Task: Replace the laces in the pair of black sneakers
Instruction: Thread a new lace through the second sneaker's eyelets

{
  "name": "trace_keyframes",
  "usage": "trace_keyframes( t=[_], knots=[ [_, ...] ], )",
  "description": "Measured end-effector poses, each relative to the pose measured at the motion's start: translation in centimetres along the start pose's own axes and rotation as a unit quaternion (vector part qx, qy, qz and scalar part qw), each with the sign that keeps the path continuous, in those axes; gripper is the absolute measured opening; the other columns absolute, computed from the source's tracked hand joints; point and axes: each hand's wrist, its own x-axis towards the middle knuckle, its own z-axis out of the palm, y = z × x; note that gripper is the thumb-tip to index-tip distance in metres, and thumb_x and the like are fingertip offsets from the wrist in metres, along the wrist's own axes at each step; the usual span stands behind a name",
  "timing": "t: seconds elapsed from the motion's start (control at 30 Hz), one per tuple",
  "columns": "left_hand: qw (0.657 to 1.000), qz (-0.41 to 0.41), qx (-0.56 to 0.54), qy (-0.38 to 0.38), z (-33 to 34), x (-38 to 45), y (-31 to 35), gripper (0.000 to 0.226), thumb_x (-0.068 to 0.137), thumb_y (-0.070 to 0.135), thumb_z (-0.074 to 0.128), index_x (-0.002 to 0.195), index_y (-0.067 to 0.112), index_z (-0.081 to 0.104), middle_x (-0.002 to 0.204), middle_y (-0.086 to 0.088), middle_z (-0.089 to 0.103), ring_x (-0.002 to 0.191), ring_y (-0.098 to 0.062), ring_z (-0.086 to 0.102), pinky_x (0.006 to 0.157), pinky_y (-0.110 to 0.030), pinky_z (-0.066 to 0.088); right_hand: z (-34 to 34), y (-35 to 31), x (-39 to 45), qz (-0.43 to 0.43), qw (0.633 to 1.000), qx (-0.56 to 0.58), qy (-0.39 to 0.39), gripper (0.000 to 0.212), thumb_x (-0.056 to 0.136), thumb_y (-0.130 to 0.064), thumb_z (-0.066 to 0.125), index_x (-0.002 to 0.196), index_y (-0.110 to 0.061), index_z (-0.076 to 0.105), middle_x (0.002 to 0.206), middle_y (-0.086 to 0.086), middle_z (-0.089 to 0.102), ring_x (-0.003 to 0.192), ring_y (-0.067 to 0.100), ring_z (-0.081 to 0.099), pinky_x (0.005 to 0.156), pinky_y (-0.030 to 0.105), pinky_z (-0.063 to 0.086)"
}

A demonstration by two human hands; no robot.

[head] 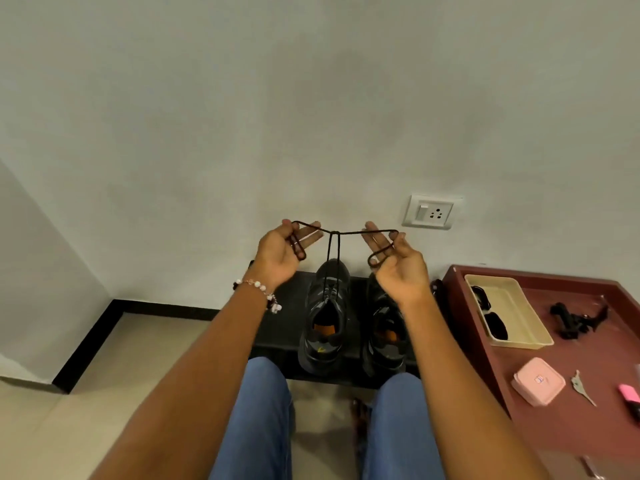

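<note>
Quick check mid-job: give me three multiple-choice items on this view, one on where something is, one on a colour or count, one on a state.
1. Where do the sunglasses lie?
A. In the beige tray
B. On the floor
C. Inside a sneaker

2. What colour is the small case on the red table?
A. Green
B. Pink
C. White

3. How is the lace held?
A. Lying loose on the floor
B. Left hand only
C. One loop in each hand

Answers:
1 A: the dark lenses sit within the tray walls.
2 B: its lid is pink.
3 C: left hand and right hand each hold a loop above the left sneaker.
</note>
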Motion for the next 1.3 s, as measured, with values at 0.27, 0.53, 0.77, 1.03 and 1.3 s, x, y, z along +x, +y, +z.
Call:
trace_keyframes(
  t=[0.27, 0.53, 0.77, 1.03, 1.3],
  knots=[
    [0.994, 0.052, -0.038, 0.084, -1.8, 1.0, -2.2, 0.032, 0.103, 0.028, 0.039, 0.073, 0.018, 0.045, 0.048, 0.005, 0.034, 0.039, -0.009, 0.027, 0.067, -0.031, 0.050, -1.9, 2.2, 0.8, -0.106, 0.976, -0.118, 0.147, 0.013, 0.095, -0.019, 0.061, 0.083, -0.014, 0.064, 0.061, -0.001, 0.045, 0.044, 0.008, 0.032, 0.042, 0.021, 0.037],
    [0.617, 0.182, 0.758, -0.110, -6.8, 2.2, -3.7, 0.032, 0.083, 0.025, 0.075, 0.108, 0.007, 0.068, 0.096, -0.009, 0.065, 0.089, -0.021, 0.059, 0.082, -0.029, 0.047, -4.9, 0.9, 1.5, -0.027, 0.416, -0.907, -0.061, 0.030, 0.080, -0.051, 0.071, 0.095, -0.025, 0.077, 0.092, -0.002, 0.071, 0.089, 0.019, 0.064, 0.069, 0.030, 0.047],
    [0.676, 0.167, 0.717, 0.011, -10.7, 2.2, -6.8, 0.023, 0.091, 0.026, 0.064, 0.087, 0.005, 0.072, 0.080, -0.011, 0.068, 0.073, -0.018, 0.058, 0.073, -0.034, 0.048, -8.0, 2.8, 0.5, -0.011, 0.672, -0.726, 0.144, 0.028, 0.092, -0.035, 0.062, 0.074, -0.016, 0.071, 0.090, 0.005, 0.070, 0.087, 0.027, 0.065, 0.069, 0.033, 0.049],
    [0.987, -0.085, -0.069, 0.119, -7.2, 2.5, -10.7, 0.028, 0.102, 0.019, 0.044, 0.076, 0.016, 0.056, 0.084, -0.006, 0.074, 0.082, -0.018, 0.070, 0.062, -0.025, 0.045, -7.9, 7.3, 2.0, 0.107, 0.973, 0.009, 0.204, 0.036, 0.104, -0.028, 0.037, 0.073, -0.016, 0.051, 0.083, 0.006, 0.074, 0.069, 0.015, 0.062, 0.051, 0.022, 0.032],
    [0.960, -0.068, -0.119, 0.244, -9.0, 4.3, -12.0, 0.031, 0.101, 0.011, 0.035, 0.072, 0.018, 0.042, 0.059, 0.001, 0.044, 0.054, -0.014, 0.047, 0.049, -0.022, 0.031, -9.4, 8.2, 3.4, 0.035, 0.947, -0.086, 0.308, 0.032, 0.104, -0.026, 0.043, 0.074, -0.014, 0.048, 0.061, 0.000, 0.047, 0.052, 0.011, 0.040, 0.043, 0.022, 0.026]
  ],
)
